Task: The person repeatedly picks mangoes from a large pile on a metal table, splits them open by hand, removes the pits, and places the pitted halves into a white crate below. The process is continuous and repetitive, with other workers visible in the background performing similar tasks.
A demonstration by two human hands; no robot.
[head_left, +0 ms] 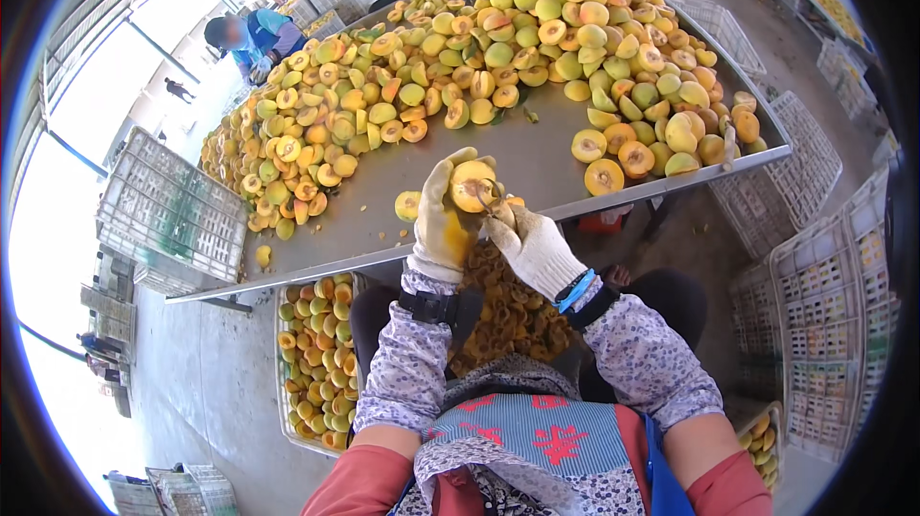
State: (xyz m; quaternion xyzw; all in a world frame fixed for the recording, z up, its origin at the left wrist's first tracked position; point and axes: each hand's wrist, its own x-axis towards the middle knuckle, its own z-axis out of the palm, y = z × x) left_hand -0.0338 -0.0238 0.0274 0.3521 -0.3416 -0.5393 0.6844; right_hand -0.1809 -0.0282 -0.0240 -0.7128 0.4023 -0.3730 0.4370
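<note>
My left hand (442,225), in a yellow-stained glove, holds a halved yellow peach (472,185) with its cut face towards my right hand. In a white knit glove, my right hand (528,243) grips a small tool with a curved metal loop (486,201), which touches the cut face around the pit. Part of the tool's handle is hidden by my fingers. Another peach half (407,206) lies on the metal table (517,149) just left of my left hand. A large heap of halved peaches (496,42) covers the table's far side and both ends.
Under the table edge, a crate of peach halves (320,365) stands at the left. Brown peach scraps (510,307) lie between my knees. Plastic crates (172,203) lean at the left, and more crates (819,315) stand at the right. Two co-workers (262,38) work across the table.
</note>
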